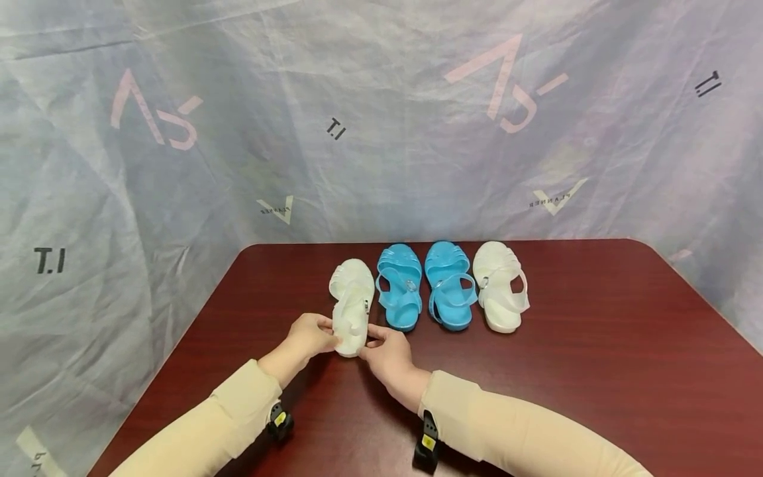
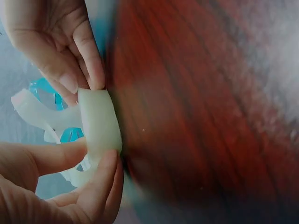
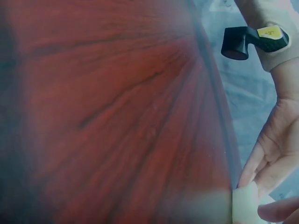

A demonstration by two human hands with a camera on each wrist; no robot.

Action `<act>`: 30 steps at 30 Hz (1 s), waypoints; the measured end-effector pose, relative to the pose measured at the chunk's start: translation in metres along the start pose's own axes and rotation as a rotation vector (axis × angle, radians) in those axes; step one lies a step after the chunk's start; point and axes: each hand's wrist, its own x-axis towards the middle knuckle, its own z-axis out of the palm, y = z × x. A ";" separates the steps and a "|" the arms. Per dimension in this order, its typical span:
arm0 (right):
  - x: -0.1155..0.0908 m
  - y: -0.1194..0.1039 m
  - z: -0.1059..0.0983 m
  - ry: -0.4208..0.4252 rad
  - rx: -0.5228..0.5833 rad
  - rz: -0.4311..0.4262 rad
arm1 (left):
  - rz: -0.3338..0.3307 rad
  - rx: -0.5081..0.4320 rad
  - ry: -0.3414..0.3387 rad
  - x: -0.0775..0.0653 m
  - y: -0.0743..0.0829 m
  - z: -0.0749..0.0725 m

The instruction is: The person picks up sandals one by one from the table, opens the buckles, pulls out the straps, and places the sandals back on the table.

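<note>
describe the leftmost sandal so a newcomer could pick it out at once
On the dark red table, find the two blue sandals side by side. The leftmost sandal is the white one immediately to their left. Unlike the white sandal on their right, it is held at the heel end by the person's hands, left and right.

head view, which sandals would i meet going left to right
held white sandal, first blue sandal, second blue sandal, unheld white sandal
</note>
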 end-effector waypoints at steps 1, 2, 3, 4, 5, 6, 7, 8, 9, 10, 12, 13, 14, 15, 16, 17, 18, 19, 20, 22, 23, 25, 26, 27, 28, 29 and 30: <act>-0.001 0.000 0.000 0.009 0.004 -0.006 | -0.003 0.003 0.008 -0.001 0.000 0.001; -0.001 0.000 0.000 0.019 0.004 -0.010 | -0.007 0.001 0.010 -0.002 0.000 0.001; -0.001 0.000 0.000 0.027 0.001 -0.014 | -0.009 0.007 0.014 -0.003 0.000 0.001; -0.001 -0.001 0.001 0.034 -0.001 -0.017 | -0.008 0.023 0.017 -0.004 0.000 0.002; -0.001 -0.001 0.001 0.043 -0.004 -0.019 | -0.006 0.033 0.017 -0.005 0.000 0.002; -0.001 -0.001 0.001 0.051 -0.011 -0.020 | -0.004 0.044 0.020 -0.006 0.001 0.002; -0.001 -0.001 0.002 0.058 -0.016 -0.019 | 0.000 0.054 0.022 -0.007 0.002 0.002; -0.001 -0.001 0.002 0.065 -0.017 -0.018 | 0.004 0.065 0.024 -0.008 0.003 0.002; -0.001 -0.002 0.003 0.069 -0.018 -0.017 | 0.009 0.076 0.026 -0.008 0.004 0.003; 0.000 -0.002 0.003 0.073 -0.017 -0.015 | 0.014 0.085 0.029 -0.008 0.004 0.003; 0.001 -0.003 0.004 0.080 -0.012 -0.010 | 0.018 0.092 0.036 -0.007 0.005 0.003; 0.002 -0.003 0.004 0.083 -0.005 -0.006 | 0.020 0.096 0.039 -0.006 0.005 0.003; 0.003 -0.003 0.005 0.086 0.001 -0.003 | 0.018 0.094 0.042 -0.005 0.005 0.003; 0.004 -0.003 0.006 0.091 0.002 0.002 | 0.017 0.089 0.042 -0.003 0.004 0.003; 0.006 -0.003 0.006 0.096 0.004 0.005 | 0.011 0.078 0.044 -0.002 0.004 0.004; 0.007 -0.003 0.007 0.101 0.004 0.009 | 0.007 0.070 0.044 -0.001 0.004 0.004; 0.008 -0.002 0.008 0.107 0.005 0.013 | 0.004 0.069 0.044 0.000 0.003 0.004; 0.009 -0.002 0.008 0.111 0.006 0.014 | 0.000 0.058 0.042 0.001 0.003 0.004; 0.009 -0.002 0.009 0.114 0.006 0.018 | -0.001 0.061 0.042 0.002 0.003 0.004; 0.010 -0.002 0.010 0.118 0.010 0.025 | 0.005 0.078 0.045 0.003 0.003 0.004; 0.011 -0.003 0.010 0.117 0.012 0.030 | 0.008 0.090 0.046 0.004 0.003 0.004; 0.012 -0.004 0.010 0.117 0.017 0.038 | 0.012 0.108 0.048 0.007 0.004 0.004; 0.012 -0.004 0.010 0.117 0.020 0.044 | 0.012 0.119 0.050 0.008 0.005 0.004; 0.013 -0.005 0.010 0.118 0.023 0.044 | 0.011 0.130 0.053 0.009 0.006 0.004; 0.014 -0.005 0.011 0.118 0.024 0.047 | 0.010 0.133 0.053 0.010 0.006 0.003; 0.014 -0.005 0.011 0.119 0.026 0.050 | 0.009 0.139 0.052 0.010 0.008 0.003; 0.015 -0.006 0.011 0.121 0.027 0.053 | 0.011 0.150 0.054 0.011 0.009 0.003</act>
